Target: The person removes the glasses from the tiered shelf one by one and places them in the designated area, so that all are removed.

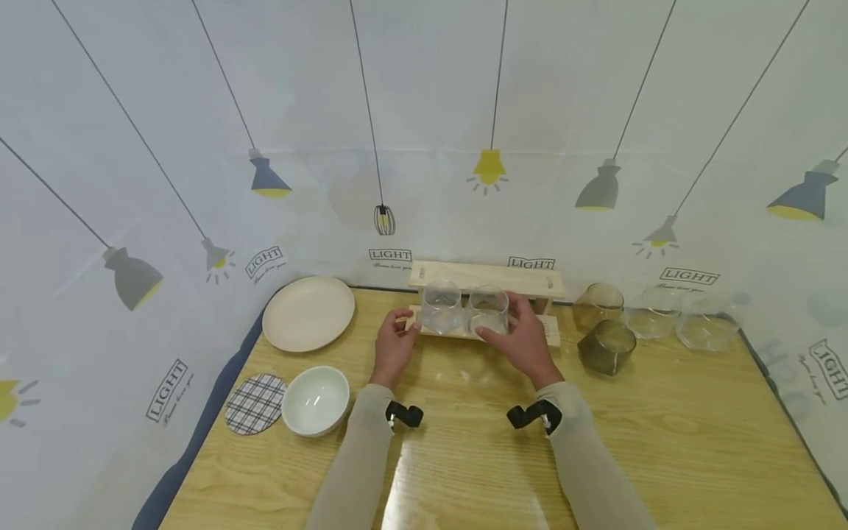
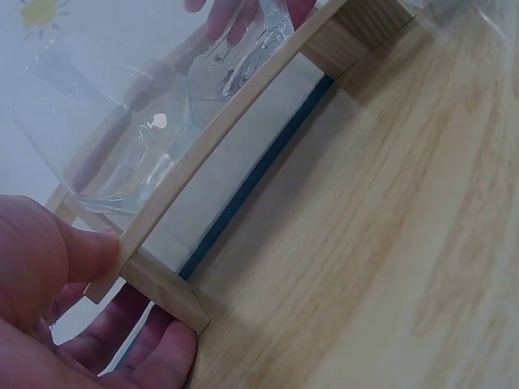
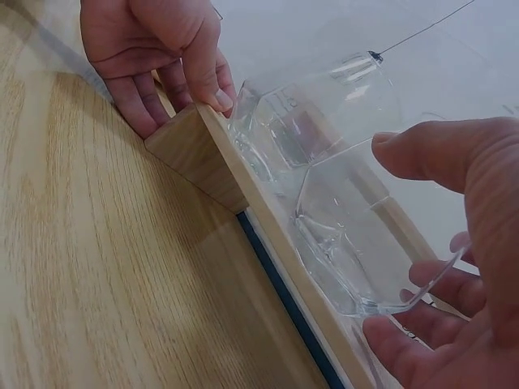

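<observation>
The rack [image 1: 486, 277] stands at the middle of the tabletop's [image 1: 464, 442] back edge. The left hand [image 1: 395, 346] grips its left end, thumb over the lower shelf and fingers curled below, probably to steady it. The right hand [image 1: 525, 343] curls round the right glass [image 1: 487, 312], thumb in front and fingers behind, likely to guide it without tipping; whether the shelf bears its full weight, I cannot tell. The left glass [image 1: 442, 312] sits upright on that shelf just beside it. Tinted glasses [image 1: 606, 347] and spare clear ones [image 1: 707, 331] cluster towards the back right corner, seemingly within easy reach. The plate [image 1: 308, 315] lies at the back left corner; the bowl [image 1: 316, 402] and coaster [image 1: 255, 405] sit near the left edge, apparently out of the way.
</observation>
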Action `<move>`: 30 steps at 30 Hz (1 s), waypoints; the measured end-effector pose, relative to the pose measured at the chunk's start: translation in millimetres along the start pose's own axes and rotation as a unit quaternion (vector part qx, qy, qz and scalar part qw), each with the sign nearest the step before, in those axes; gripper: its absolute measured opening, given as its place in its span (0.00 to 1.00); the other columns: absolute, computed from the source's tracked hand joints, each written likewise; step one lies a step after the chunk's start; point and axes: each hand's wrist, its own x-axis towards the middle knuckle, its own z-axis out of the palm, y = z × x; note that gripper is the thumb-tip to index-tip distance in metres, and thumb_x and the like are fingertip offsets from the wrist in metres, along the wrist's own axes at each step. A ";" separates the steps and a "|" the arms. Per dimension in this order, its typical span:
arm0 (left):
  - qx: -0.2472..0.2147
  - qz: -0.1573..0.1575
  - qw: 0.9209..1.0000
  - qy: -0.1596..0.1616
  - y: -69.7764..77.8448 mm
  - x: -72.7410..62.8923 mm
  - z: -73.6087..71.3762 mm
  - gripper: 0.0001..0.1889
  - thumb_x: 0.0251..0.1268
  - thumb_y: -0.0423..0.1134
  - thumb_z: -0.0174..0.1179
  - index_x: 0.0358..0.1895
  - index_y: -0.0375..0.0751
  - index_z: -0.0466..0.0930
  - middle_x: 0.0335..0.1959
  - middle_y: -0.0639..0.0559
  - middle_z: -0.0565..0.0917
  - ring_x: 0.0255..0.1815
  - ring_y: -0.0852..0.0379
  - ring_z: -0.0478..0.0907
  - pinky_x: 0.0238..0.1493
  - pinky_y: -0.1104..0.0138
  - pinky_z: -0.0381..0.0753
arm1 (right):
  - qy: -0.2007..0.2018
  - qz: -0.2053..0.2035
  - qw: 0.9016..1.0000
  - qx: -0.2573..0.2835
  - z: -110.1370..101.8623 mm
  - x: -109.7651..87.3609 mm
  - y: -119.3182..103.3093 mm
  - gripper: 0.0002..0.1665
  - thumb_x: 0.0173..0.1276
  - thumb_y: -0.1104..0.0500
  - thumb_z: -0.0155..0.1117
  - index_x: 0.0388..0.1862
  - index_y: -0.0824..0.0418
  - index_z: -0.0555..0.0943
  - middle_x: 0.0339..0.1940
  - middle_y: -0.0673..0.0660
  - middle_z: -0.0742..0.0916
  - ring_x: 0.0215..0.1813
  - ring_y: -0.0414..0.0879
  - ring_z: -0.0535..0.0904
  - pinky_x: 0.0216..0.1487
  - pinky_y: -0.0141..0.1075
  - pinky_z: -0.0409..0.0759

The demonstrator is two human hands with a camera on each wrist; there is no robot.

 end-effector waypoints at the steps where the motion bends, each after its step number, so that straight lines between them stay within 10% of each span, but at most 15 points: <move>1: 0.001 -0.001 1.000 0.000 -0.4 0.2 0.1 0.14 0.72 0.35 0.67 0.57 0.41 0.81 0.44 0.43 0.82 0.45 0.50 0.83 0.40 0.68 0.79 | 0.000 0.002 1.000 0.000 -0.2 -0.7 -0.3 0.51 0.65 0.43 0.79 0.80 0.54 0.65 0.80 0.60 0.72 0.83 0.60 0.65 0.79 0.60 0.68; 23: 0.013 -0.013 1.000 -0.004 4.7 -1.4 -1.2 0.14 0.74 0.36 0.66 0.59 0.42 0.81 0.47 0.41 0.82 0.49 0.46 0.84 0.44 0.65 0.80 | 0.005 -0.021 0.999 -0.025 -35.4 -43.9 -12.9 0.47 0.65 0.47 0.81 0.78 0.51 0.68 0.73 0.59 0.78 0.76 0.58 0.73 0.67 0.59 0.80; 30: 0.015 -0.016 1.000 -0.002 2.6 -0.6 0.5 0.14 0.74 0.37 0.66 0.59 0.43 0.81 0.47 0.43 0.82 0.49 0.47 0.83 0.43 0.65 0.80 | 0.025 -0.026 0.998 -0.048 -55.4 -62.5 -17.2 0.46 0.66 0.50 0.80 0.79 0.48 0.68 0.72 0.56 0.78 0.75 0.54 0.72 0.64 0.34 0.78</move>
